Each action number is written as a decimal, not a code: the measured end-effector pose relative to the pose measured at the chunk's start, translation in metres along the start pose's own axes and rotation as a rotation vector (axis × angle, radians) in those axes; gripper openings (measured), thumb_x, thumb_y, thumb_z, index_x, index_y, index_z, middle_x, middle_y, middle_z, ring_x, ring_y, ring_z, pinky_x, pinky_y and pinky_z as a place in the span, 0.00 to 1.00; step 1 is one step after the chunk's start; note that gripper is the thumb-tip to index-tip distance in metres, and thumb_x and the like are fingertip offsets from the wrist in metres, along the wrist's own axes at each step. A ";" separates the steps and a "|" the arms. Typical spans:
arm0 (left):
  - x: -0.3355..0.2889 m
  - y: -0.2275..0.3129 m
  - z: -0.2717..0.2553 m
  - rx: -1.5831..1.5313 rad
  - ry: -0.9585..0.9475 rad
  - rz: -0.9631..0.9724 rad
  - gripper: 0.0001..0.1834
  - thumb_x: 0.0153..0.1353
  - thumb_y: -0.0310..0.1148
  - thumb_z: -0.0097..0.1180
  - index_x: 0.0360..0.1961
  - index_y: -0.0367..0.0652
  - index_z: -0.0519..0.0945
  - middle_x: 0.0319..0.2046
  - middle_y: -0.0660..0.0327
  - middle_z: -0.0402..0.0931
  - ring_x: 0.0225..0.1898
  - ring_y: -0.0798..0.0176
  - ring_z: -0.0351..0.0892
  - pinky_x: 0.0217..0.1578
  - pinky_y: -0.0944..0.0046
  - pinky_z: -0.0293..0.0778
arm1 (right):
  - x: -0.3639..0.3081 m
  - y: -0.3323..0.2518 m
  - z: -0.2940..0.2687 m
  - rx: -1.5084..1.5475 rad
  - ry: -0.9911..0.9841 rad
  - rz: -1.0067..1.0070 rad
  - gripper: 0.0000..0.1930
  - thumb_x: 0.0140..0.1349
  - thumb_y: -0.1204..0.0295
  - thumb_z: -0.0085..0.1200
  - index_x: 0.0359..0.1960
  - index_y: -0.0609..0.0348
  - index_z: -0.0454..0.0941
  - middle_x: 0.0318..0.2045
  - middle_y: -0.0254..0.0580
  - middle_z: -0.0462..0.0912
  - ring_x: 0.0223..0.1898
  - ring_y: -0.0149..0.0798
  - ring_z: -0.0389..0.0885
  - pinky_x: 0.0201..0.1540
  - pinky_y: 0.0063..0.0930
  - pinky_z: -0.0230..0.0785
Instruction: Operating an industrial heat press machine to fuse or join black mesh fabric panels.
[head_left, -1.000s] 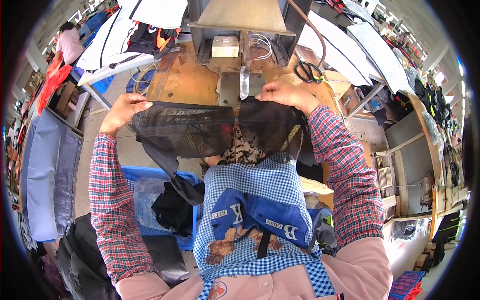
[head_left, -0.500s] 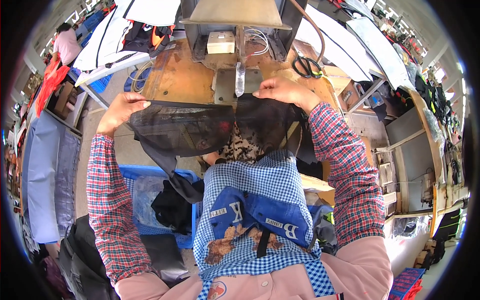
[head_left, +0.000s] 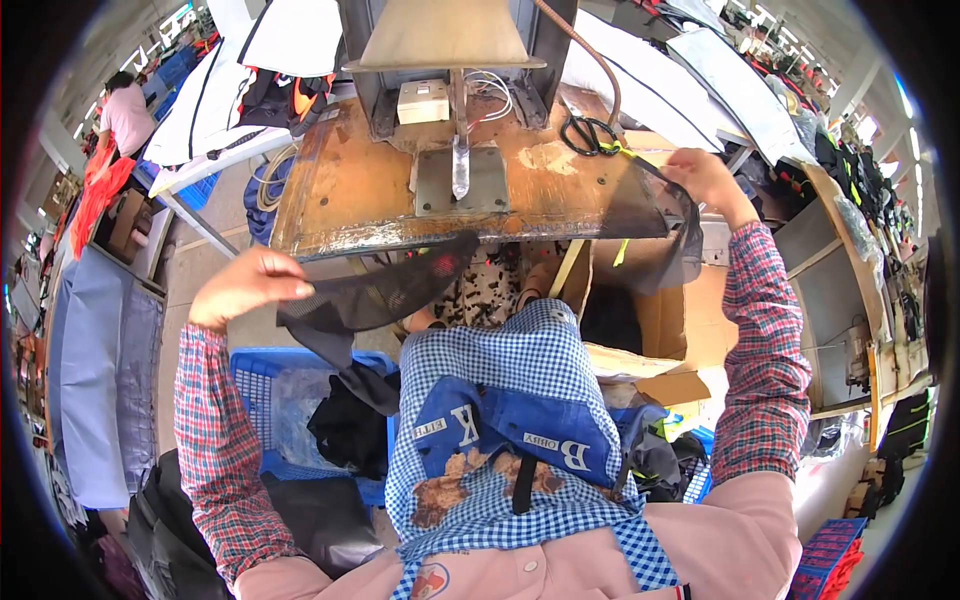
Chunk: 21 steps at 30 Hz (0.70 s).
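Note:
Pinched between the fingers of my left hand (head_left: 250, 289) is a black mesh fabric piece (head_left: 385, 298), which hangs in front of the worktable's near edge. Its lower end trails down to the blue basket. My right hand (head_left: 705, 182), out past the table's right side, is closed on a smaller dark sheer mesh piece (head_left: 668, 240). That piece drapes over the table's right corner. Between my hands, the machine's upright rod with a clear tip (head_left: 461, 168) stands above a grey metal plate (head_left: 488, 190) on the wooden worktable (head_left: 345, 190).
Black-handled scissors (head_left: 588, 137) lie at the table's back right. Below left is a blue basket (head_left: 250, 385) holding black fabric; below right, an open cardboard box (head_left: 637, 348) has dark contents. White panels (head_left: 640, 85) lie behind. A person (head_left: 128, 112) stands far left.
The black mesh that stretched between my hands at the rod is now two separate pieces. My right hand has moved right with one; my left hand has lowered slightly with the other.

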<state>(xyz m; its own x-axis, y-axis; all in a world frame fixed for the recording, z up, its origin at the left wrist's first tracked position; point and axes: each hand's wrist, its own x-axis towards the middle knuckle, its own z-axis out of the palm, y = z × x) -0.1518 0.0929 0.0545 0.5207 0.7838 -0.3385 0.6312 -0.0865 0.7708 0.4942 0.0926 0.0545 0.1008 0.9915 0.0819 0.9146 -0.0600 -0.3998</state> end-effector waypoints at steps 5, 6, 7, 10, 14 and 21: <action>-0.014 0.040 0.051 0.001 -0.191 0.125 0.10 0.63 0.32 0.64 0.38 0.33 0.84 0.25 0.66 0.81 0.28 0.74 0.78 0.30 0.71 0.73 | -0.008 -0.035 0.032 0.861 -0.268 -0.028 0.17 0.69 0.68 0.53 0.57 0.61 0.76 0.39 0.37 0.84 0.38 0.28 0.82 0.36 0.22 0.78; -0.014 0.047 0.060 -0.002 -0.182 0.123 0.10 0.63 0.32 0.64 0.38 0.33 0.84 0.25 0.66 0.81 0.28 0.74 0.78 0.30 0.71 0.73 | -0.012 -0.067 0.047 0.929 -0.382 -0.023 0.18 0.69 0.67 0.54 0.58 0.58 0.75 0.37 0.34 0.83 0.36 0.27 0.82 0.36 0.22 0.78; -0.013 0.055 0.069 0.023 -0.223 0.159 0.11 0.63 0.33 0.64 0.39 0.33 0.84 0.25 0.65 0.81 0.28 0.74 0.79 0.30 0.70 0.73 | -0.016 -0.097 0.059 0.995 -0.493 -0.016 0.19 0.69 0.67 0.54 0.60 0.56 0.73 0.35 0.32 0.82 0.35 0.26 0.81 0.36 0.21 0.78; -0.007 0.064 0.090 0.025 -0.272 0.205 0.13 0.64 0.35 0.63 0.40 0.32 0.83 0.25 0.62 0.81 0.27 0.72 0.80 0.30 0.69 0.73 | -0.003 -0.151 0.105 1.118 -0.609 0.042 0.20 0.69 0.68 0.54 0.62 0.56 0.72 0.30 0.30 0.79 0.25 0.25 0.79 0.31 0.20 0.77; -0.008 0.063 0.105 0.005 -0.281 0.221 0.15 0.64 0.36 0.62 0.41 0.32 0.83 0.25 0.61 0.81 0.26 0.71 0.80 0.30 0.68 0.73 | 0.015 -0.192 0.138 0.935 -0.965 -0.114 0.19 0.69 0.70 0.51 0.61 0.56 0.75 0.23 0.29 0.76 0.17 0.21 0.73 0.20 0.15 0.68; -0.014 0.067 0.116 -0.057 -0.274 0.205 0.14 0.65 0.37 0.62 0.39 0.33 0.83 0.24 0.63 0.80 0.26 0.72 0.78 0.31 0.68 0.72 | -0.040 -0.217 0.150 0.839 -0.889 -0.571 0.20 0.73 0.60 0.49 0.56 0.61 0.77 0.39 0.36 0.83 0.36 0.25 0.81 0.41 0.19 0.74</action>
<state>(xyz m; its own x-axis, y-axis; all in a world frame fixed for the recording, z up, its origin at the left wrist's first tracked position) -0.0498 0.0044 0.0485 0.7734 0.5587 -0.2996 0.4682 -0.1848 0.8641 0.2327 0.0834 0.0012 -0.7885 0.6117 -0.0641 0.1979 0.1537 -0.9681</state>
